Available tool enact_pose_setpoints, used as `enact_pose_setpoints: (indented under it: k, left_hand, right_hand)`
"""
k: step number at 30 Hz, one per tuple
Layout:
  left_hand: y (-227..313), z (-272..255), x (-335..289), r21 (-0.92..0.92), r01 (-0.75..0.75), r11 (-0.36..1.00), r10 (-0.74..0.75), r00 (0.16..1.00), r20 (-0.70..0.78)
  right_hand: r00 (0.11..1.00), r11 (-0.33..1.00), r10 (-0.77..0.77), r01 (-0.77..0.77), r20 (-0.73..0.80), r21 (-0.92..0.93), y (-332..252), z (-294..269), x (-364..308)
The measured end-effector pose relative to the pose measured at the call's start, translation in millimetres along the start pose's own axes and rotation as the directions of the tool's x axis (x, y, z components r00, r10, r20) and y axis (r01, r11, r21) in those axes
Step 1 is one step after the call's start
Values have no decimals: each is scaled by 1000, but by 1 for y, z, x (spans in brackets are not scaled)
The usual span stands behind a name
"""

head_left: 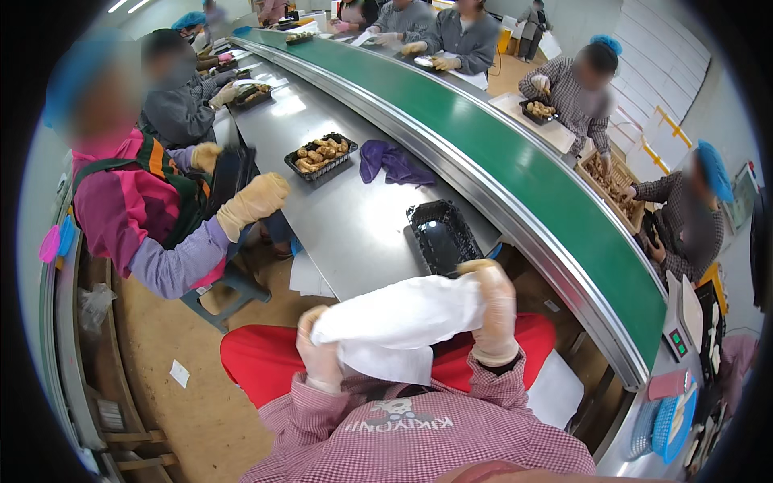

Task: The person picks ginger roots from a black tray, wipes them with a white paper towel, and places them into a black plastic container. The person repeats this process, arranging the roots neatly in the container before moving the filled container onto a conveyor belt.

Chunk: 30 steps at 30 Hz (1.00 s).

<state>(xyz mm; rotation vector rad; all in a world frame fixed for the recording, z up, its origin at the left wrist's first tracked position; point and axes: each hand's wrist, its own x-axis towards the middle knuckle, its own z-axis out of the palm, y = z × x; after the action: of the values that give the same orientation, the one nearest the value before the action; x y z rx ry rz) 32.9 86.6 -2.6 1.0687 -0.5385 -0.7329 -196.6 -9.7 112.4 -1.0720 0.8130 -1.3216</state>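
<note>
Over my lap a thin white sheet (403, 312) is stretched between my gloved hands; I cannot tell whether it is paper or cloth. My left hand (320, 351) is closed on its left end. At the right end my right hand (493, 310) grips it, the fingers slightly blurred. Just beyond the sheet, a black plastic tray (439, 241) sits on the metal table (354, 233), close to my right hand. Farther up the table are a purple cloth (394, 163) and another black tray filled with brown, knobbly produce (320, 154).
A green conveyor belt (491, 153) runs past the table's right side. Close on my left, a person in pink (137, 201) holds a black tray (231, 173). Other people work along both sides. A blue basket (672, 423) stands at the lower right, near a scale (683, 322).
</note>
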Motion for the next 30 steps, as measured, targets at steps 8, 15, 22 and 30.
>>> enact_pose_setpoints:
  k: [8, 15, 22, 30]
  left_hand:
    - [36, 47, 18, -266, 346, 900, -126, 789, 601]
    - [-1, 100, 102, -42, 206, 978, -121, 715, 689]
    - [-46, 104, 101, 505, -368, 781, 97, 870, 484]
    - [-82, 175, 121, 615, -774, 149, 72, 629, 774]
  right_hand:
    - [673, 838, 396, -543, 624, 54, 103, 10, -58]
    - [979, 985, 142, -154, 148, 72, 54, -29, -7]
    - [892, 345, -440, 68, -98, -936, 86, -61, 108]
    - [871, 27, -470, 180, 147, -983, 119, -40, 88]
